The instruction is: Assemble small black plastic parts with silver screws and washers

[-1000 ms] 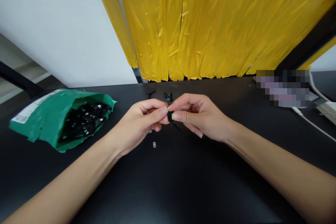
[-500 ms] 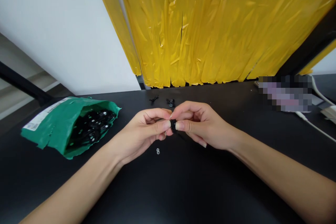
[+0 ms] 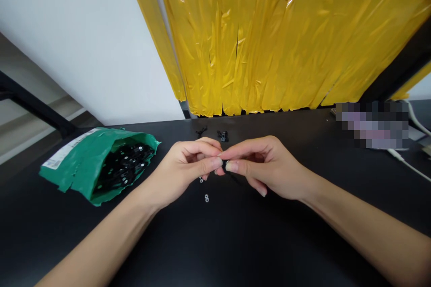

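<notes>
My left hand [image 3: 190,161] and my right hand [image 3: 266,163] meet over the desk, fingers closed in a pinch. Between their thumbs and fingertips is a small black part [image 3: 225,165], mostly covered, with a thin dark tail below it. A whitish spot shows on the part near my right thumb; I cannot tell what it is. Below my left hand lie two touching small pale rings [image 3: 206,198]. Another pale ring [image 3: 201,180] shows just under the left fingers. Beyond the hands are a small black clip-like piece [image 3: 222,136] and a thin black piece [image 3: 201,131].
To the left an open green plastic bag [image 3: 72,159] holds many small black pieces with pale spots. A blurred-out phone-like device [image 3: 373,125] with a white cable [image 3: 409,166] lies at the right. Yellow plastic sheeting [image 3: 269,45] hangs behind the black desk [image 3: 215,242].
My fingers have shifted slightly and cover more of the black part. One more pale ring is visible under my left hand. The whole view has shifted a little.
</notes>
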Demonstrator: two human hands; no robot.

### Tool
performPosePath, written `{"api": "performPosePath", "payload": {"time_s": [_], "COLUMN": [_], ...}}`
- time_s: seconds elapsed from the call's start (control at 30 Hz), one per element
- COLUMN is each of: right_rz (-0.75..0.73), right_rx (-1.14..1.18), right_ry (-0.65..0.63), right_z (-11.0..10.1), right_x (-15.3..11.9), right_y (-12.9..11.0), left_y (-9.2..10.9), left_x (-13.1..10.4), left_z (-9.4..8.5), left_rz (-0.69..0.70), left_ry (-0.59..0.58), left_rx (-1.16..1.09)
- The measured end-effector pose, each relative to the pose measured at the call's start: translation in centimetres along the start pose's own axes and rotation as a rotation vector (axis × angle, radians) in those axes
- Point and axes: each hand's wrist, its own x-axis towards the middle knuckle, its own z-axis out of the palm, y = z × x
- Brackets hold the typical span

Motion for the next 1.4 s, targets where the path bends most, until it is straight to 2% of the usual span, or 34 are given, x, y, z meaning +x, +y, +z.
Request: {"api": "performPosePath", "payload": {"time_s": [0.43,0.8,1.0,1.23,1.4], "right_rz": [-0.007,-0.014,-0.027,-0.040,0.022], "right_rx": [-0.044,-0.026,-0.039,-0.053,0.047], "right_ry": [0.033,0.054,0.102,0.094,0.111], "right_z": [0.3,0.5,0.4,0.3,0.0], "right_x": [-0.1,0.2,0.3,0.3,0.5], "right_y": [-0.1,-0.2,-0.3,0.0,0.1], "left_y": [-0.1,-0.1,0.1,-0.1,-0.5], "left_x": [0.1,0.0,-0.1,-0.2,0.1], "left_z": [0.0,0.2,0.8,1.0,1.0], "left_rz": [-0.014,-0.011,-0.075,-0.089,-0.138], "left_ry": [-0.027,-0.031,-0.024,0.047,0.085], "left_rx": [-0.063,0.014,-0.073,0.007,-0.159]}}
